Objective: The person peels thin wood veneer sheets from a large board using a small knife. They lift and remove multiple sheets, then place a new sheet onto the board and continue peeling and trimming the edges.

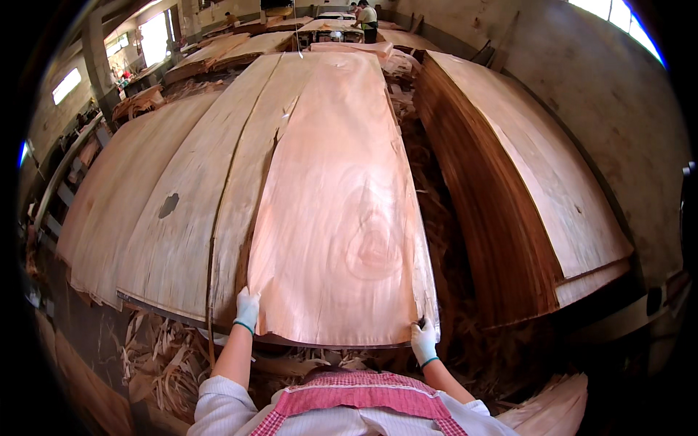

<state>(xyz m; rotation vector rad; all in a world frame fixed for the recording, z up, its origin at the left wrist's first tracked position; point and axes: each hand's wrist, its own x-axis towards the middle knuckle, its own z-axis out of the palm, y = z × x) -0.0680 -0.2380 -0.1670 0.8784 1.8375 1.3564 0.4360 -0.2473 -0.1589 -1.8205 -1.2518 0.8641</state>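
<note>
A long pinkish wood veneer sheet stretches away from me over the middle stack, with swirling grain near its close end. At its near left corner my left hand, in a white glove with a teal cuff, is closed on the edge. My right hand, gloved the same way, is closed at the near right corner, against the sheet's edge. A small dark object pokes out from its fingers; its kind is too small to tell. Beneath the gloves, the fingertips are partly hidden.
Paler veneer sheets lie to the left, one with a hole. On the right stands a tall veneer stack. Veneer scraps litter the floor and the gap between stacks. A person stands far off among more stacks.
</note>
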